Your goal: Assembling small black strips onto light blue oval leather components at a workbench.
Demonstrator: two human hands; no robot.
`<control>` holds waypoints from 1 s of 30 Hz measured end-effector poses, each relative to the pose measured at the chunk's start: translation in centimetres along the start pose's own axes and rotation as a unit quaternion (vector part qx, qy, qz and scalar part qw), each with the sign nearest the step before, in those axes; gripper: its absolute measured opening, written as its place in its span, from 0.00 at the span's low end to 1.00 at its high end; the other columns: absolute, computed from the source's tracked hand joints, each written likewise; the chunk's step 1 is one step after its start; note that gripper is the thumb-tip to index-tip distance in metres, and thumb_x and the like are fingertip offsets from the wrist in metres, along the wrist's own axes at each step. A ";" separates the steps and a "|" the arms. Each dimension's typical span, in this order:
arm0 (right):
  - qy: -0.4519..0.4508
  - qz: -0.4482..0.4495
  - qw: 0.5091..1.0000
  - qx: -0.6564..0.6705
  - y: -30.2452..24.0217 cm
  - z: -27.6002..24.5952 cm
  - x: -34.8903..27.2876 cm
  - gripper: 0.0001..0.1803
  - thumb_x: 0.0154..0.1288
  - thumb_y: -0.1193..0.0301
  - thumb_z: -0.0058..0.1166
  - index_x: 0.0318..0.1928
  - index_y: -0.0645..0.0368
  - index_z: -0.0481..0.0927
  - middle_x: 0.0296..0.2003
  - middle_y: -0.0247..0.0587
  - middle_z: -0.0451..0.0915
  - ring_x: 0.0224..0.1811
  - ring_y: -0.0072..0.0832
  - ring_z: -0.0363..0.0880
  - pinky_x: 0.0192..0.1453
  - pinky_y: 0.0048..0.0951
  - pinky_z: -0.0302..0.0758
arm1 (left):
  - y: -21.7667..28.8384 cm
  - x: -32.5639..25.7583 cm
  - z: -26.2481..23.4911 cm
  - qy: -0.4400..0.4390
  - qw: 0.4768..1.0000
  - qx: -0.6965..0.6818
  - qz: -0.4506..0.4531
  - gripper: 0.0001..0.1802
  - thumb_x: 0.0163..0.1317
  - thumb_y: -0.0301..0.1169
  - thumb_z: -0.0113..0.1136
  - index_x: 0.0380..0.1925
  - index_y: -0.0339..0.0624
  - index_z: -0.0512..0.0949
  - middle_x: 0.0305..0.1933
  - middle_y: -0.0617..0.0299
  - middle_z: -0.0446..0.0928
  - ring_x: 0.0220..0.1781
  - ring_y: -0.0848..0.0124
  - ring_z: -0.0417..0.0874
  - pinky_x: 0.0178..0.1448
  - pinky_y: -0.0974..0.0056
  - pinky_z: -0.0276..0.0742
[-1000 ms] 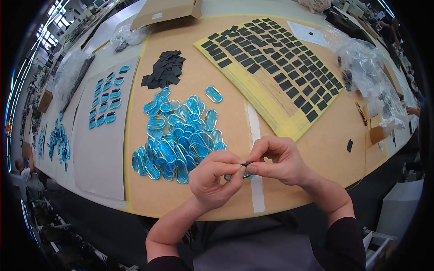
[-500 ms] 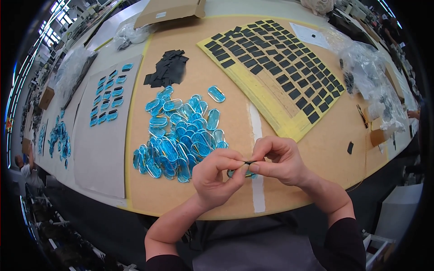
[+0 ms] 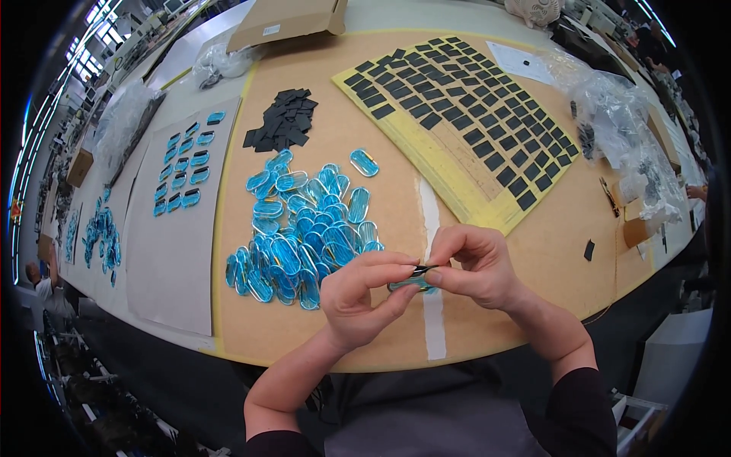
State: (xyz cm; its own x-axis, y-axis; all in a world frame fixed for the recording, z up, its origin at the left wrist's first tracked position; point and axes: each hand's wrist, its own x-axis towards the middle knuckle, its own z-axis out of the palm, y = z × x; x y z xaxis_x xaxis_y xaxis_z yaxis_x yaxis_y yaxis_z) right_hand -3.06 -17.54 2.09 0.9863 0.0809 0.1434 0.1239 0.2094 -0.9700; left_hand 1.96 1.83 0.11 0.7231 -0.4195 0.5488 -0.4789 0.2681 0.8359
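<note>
Close to the table's front edge, my left hand (image 3: pixel 358 297) pinches a blue oval piece (image 3: pixel 410 283) with a pale rim. My right hand (image 3: pixel 480 270) grips its other end between thumb and forefinger. A black strip (image 3: pixel 421 270) lies along the oval's upper edge, between the fingertips of both hands. The fingers partly cover the oval. Just beyond my left hand is a heap of similar blue ovals (image 3: pixel 293 247), with a pile of black rectangular patches (image 3: pixel 282 122) farther back.
A yellow-edged board (image 3: pixel 449 186) bearing rows of black patches lies at the back right. On the left, a grey board (image 3: pixel 167 282) carries ovals with black strips. A cardboard box (image 3: pixel 293 27), plastic bags (image 3: pixel 624 129) and a loose black patch (image 3: pixel 589 250) surround the work area.
My fingertips have shifted slightly around the piece, and the left fingers have spread a little. More of the blue oval and its black strip now shows between my hands.
</note>
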 end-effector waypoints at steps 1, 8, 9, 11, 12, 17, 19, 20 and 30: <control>0.001 -0.001 1.000 -0.001 -0.2 -0.1 0.0 0.04 0.58 0.80 0.63 0.32 0.62 0.80 0.29 0.30 0.78 0.31 0.13 0.72 0.36 0.18 0.68 | 0.1 0.2 0.1 -0.008 1.000 0.007 0.011 0.16 0.49 0.14 0.68 0.40 0.33 0.80 0.41 0.52 0.82 0.41 0.68 0.84 0.44 0.69 0.79; 0.001 0.003 1.000 -0.010 -0.3 -0.5 0.2 0.04 0.57 0.80 0.63 0.33 0.63 0.80 0.28 0.30 0.79 0.30 0.13 0.72 0.36 0.19 0.67 | 0.0 0.1 0.1 0.065 0.990 -0.116 -0.038 0.16 0.47 0.14 0.69 0.38 0.34 0.79 0.44 0.51 0.79 0.43 0.65 0.82 0.47 0.66 0.80; 0.001 0.007 1.000 -0.007 -0.3 -0.5 0.2 0.04 0.57 0.79 0.63 0.32 0.63 0.80 0.28 0.30 0.79 0.30 0.13 0.72 0.35 0.19 0.67 | 0.0 0.1 -0.3 0.064 0.990 -0.117 -0.038 0.16 0.47 0.14 0.69 0.38 0.34 0.79 0.44 0.51 0.79 0.43 0.65 0.82 0.47 0.66 0.80; 0.001 0.004 1.000 -0.010 -0.3 -0.5 0.2 0.04 0.57 0.79 0.63 0.32 0.63 0.80 0.28 0.30 0.79 0.30 0.13 0.71 0.35 0.18 0.67 | 0.0 0.3 -0.6 0.011 0.999 -0.036 -0.007 0.16 0.47 0.14 0.69 0.37 0.35 0.80 0.43 0.51 0.80 0.42 0.67 0.83 0.46 0.67 0.79; 0.000 0.001 1.000 -0.010 -0.3 -0.5 0.2 0.04 0.57 0.79 0.63 0.32 0.63 0.80 0.28 0.30 0.79 0.29 0.13 0.71 0.34 0.18 0.66 | 0.0 0.4 -0.6 0.011 0.999 -0.036 -0.008 0.16 0.47 0.14 0.69 0.37 0.35 0.80 0.43 0.51 0.80 0.42 0.67 0.83 0.46 0.67 0.79; -0.004 0.007 1.000 -0.022 -0.1 -0.4 0.2 0.04 0.56 0.79 0.64 0.32 0.63 0.81 0.28 0.30 0.79 0.29 0.13 0.71 0.34 0.18 0.66 | 0.1 0.5 -0.8 0.008 0.998 0.056 0.019 0.13 0.47 0.16 0.70 0.34 0.36 0.80 0.36 0.54 0.82 0.36 0.68 0.84 0.40 0.69 0.79; -0.006 0.006 1.000 -0.024 0.0 -0.3 0.2 0.05 0.57 0.78 0.64 0.33 0.62 0.81 0.28 0.30 0.79 0.29 0.13 0.71 0.34 0.18 0.67 | 0.1 0.4 -0.7 0.012 0.998 0.061 0.022 0.12 0.47 0.16 0.70 0.33 0.36 0.80 0.35 0.54 0.82 0.36 0.69 0.84 0.40 0.69 0.79; 0.001 0.013 1.000 -0.020 -0.1 -0.1 0.1 0.05 0.57 0.78 0.64 0.33 0.62 0.81 0.28 0.29 0.79 0.30 0.13 0.71 0.34 0.18 0.67 | 0.1 0.4 -0.7 0.016 0.997 0.066 0.025 0.12 0.47 0.16 0.70 0.32 0.36 0.80 0.35 0.54 0.82 0.35 0.69 0.84 0.39 0.69 0.79; -0.034 0.059 0.997 -0.045 -0.5 0.2 0.0 0.06 0.61 0.79 0.62 0.37 0.64 0.79 0.33 0.34 0.79 0.36 0.16 0.77 0.41 0.19 0.73 | 0.2 -0.1 -0.4 0.011 0.997 0.068 0.024 0.11 0.49 0.12 0.65 0.32 0.35 0.78 0.38 0.52 0.80 0.39 0.69 0.82 0.43 0.68 0.78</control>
State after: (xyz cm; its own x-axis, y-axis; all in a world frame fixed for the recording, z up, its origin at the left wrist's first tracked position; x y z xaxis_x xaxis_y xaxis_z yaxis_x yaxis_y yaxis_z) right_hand -3.14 -17.47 2.60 0.9855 0.1653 0.0376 0.0201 0.1062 -0.9941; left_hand 1.99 2.22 0.22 0.7072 -0.3901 0.5897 -0.5754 0.1672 0.8006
